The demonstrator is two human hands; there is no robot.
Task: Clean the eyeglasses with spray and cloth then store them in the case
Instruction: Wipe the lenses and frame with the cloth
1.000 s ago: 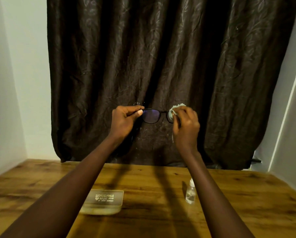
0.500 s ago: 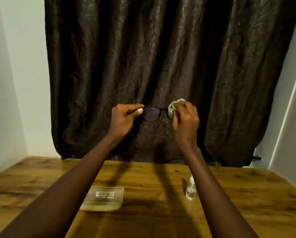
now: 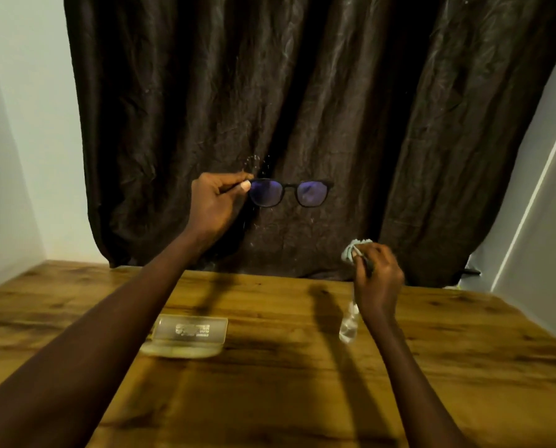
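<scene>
Eyeglasses (image 3: 289,195), raised before the dark curtain (image 3: 399,124), pinched at their left corner by the left hand (image 3: 215,202). Right hand (image 3: 378,279), lower and well apart, fingers curled round a pale cloth (image 3: 351,253). Case (image 3: 188,334) and a blurred, apparently clear spray bottle (image 3: 349,328) rest on the table (image 3: 286,383).

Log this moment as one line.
left hand: pinches dark-framed eyeglasses aloft | right hand: grips pale green cloth, off lenses | clear plastic case, clear spray bottle: on wooden table

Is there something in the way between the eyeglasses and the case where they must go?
Nothing visible stands between them. The left hand holds the eyeglasses up in the air, and the case lies on the table below. Its lid appears shut, so it would need opening first.
</scene>
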